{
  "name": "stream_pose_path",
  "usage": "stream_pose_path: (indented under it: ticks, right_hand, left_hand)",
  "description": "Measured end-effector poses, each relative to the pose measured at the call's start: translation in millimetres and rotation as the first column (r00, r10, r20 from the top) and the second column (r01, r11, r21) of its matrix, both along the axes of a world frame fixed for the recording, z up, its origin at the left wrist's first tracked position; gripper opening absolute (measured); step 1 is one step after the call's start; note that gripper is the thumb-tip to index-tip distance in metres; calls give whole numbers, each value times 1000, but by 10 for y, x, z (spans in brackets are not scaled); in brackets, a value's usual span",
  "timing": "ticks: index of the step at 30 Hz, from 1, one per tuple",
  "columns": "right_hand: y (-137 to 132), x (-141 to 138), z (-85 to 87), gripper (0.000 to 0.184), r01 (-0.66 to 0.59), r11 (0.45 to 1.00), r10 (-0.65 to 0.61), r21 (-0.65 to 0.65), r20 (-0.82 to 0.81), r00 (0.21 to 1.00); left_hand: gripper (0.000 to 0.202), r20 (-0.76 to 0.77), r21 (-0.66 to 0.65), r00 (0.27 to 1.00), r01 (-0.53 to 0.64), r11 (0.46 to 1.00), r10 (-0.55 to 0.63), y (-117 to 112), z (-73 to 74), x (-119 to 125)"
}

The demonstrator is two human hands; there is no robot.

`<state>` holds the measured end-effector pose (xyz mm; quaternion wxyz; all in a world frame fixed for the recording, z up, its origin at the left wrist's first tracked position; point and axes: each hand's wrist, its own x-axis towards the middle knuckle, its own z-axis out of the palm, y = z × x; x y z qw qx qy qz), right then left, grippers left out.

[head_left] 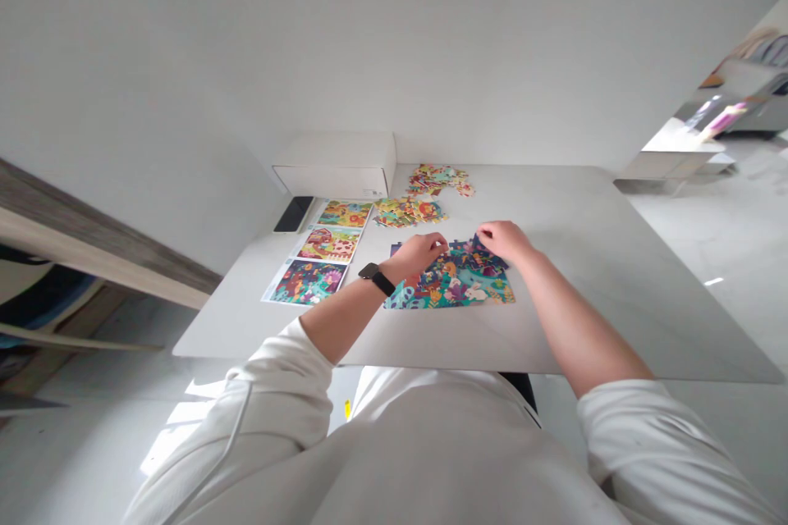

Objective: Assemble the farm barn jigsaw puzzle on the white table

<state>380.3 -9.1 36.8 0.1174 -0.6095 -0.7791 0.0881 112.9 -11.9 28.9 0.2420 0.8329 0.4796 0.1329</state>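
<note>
A partly assembled jigsaw puzzle (477, 293), dark blue and teal with animals and plants, lies flat in front of me. Over its upper left part is my left hand (421, 254), wearing a black watch (377, 277); its fingers are curled together, and whatever they hold is hidden. At the puzzle's upper right, my right hand (506, 240) pinches a dark blue puzzle piece (481, 248). The piece's lower edge blends into the dark pieces below, so I cannot tell whether it is joined to them.
Loose puzzle pieces form two piles, a yellowish one (411, 212) and a mixed one (438, 179) behind it. To the left lies a reference sheet (329, 245) with three pictures, beside a phone (294, 214). A white box (336, 166) stands against the wall on the table (591, 287).
</note>
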Motion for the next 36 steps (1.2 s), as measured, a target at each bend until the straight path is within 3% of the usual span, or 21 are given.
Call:
stream_pose_path:
  ticks: [4, 6, 8, 10, 12, 14, 15, 17, 19, 22, 24, 26, 30, 36]
  right_hand:
    - [7, -39, 26, 30, 31, 999, -33, -35, -60, 998]
    - [7, -14, 7, 28, 40, 997, -42, -58, -43, 998]
    - [-32, 81, -31, 32, 83, 995, -86, -48, -50, 995]
    - [-124, 246, -90, 37, 147, 987, -154, -67, -106, 982]
    - [-261, 451, -175, 38, 202, 970, -226, -135, -194, 955]
    - [-409, 645, -277, 40, 227, 944, -297, -237, -319, 900]
    - [-476, 719, -326, 42, 210, 930, -317, -301, -374, 871]
    - [-583, 802, -399, 43, 178, 922, -315, -344, -399, 861]
    - [-654, 790, -420, 46, 129, 943, -241, -307, -362, 900]
    - [-730, 655, -365, 49, 24, 974, -79, -224, -241, 967]
    - [-788, 550, -313, 48, -54, 981, 23, -187, -165, 986]
    - [-858, 474, -288, 47, -129, 978, 111, -162, -114, 987]
    - [-999, 427, -342, 49, -196, 970, 190, -146, -56, 980]
    - [-1110, 429, -424, 51, -169, 977, 168, -127, -24, 986]
  left_hand:
    - [31, 49, 53, 999, -1, 999, -2, 6, -23, 15]
    - [30, 61, 127, 998, -35, 991, 27, 87, -13, -107]
    - [30, 75, 109, 991, -115, 987, 107, 188, 3, -351]
    - [33, 85, 41, 968, -240, 970, 236, 254, -3, -673]
    - [37, 133, -87, 908, -388, 917, 397, 245, -49, -992]
    - [41, 229, -275, 836, -436, 857, 499, 164, -130, -1234]
    - [45, 284, -347, 816, -402, 847, 504, 109, -175, -1312]
    - [55, 325, -374, 816, -353, 858, 477, 9, -248, -1378]
    - [70, 280, -288, 878, -308, 907, 387, -37, -275, -1350]
    - [90, 83, -73, 980, -174, 982, 180, 27, -221, -1224]
    - [96, -78, 17, 994, -69, 997, 70, 129, -152, -1139]
    - [98, -202, 27, 979, -8, 1000, 13, 242, -85, -1074]
    - [87, -297, -14, 955, 23, 1000, -26, 409, 6, -1005]
    - [30, -252, -85, 967, 12, 996, -33, 436, 116, -1051]
